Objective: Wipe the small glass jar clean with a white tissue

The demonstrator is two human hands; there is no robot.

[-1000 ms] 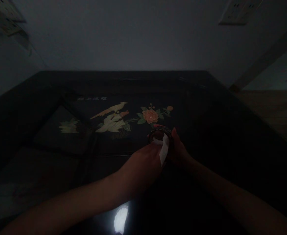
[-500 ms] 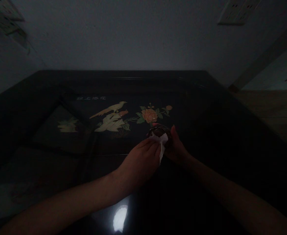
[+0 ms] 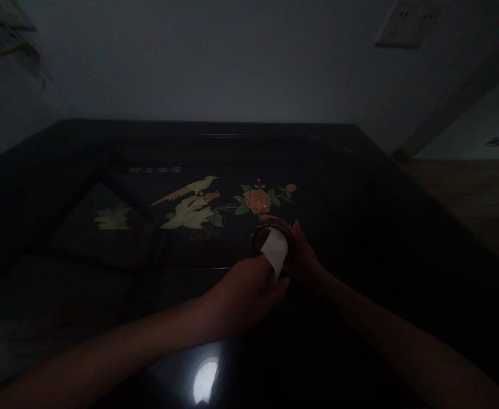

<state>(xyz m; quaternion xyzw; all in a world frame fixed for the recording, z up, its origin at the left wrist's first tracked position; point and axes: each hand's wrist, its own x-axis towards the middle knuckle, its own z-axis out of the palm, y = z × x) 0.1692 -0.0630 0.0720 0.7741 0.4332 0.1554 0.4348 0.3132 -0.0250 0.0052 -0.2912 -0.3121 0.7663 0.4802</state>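
The scene is very dark. My right hand (image 3: 304,262) is closed round a small dark round object (image 3: 280,228), perhaps a cup or bangle, held just above the black table (image 3: 386,238). My left hand (image 3: 245,292) pinches a white tissue (image 3: 274,251) and presses it against the near side of that round object. The two hands touch each other at the object. Most of the object is hidden by the tissue and fingers.
The black lacquered table top carries an inlaid picture of pale birds (image 3: 190,207) and an orange flower (image 3: 257,200). A lamp glare (image 3: 204,382) shines on its near edge. A wall socket (image 3: 405,23) sits high on the right wall. Wooden floor (image 3: 475,187) lies right.
My left hand has shifted the tissue up over the front of the round object, so more white shows there. My right hand has kept its hold in much the same place.
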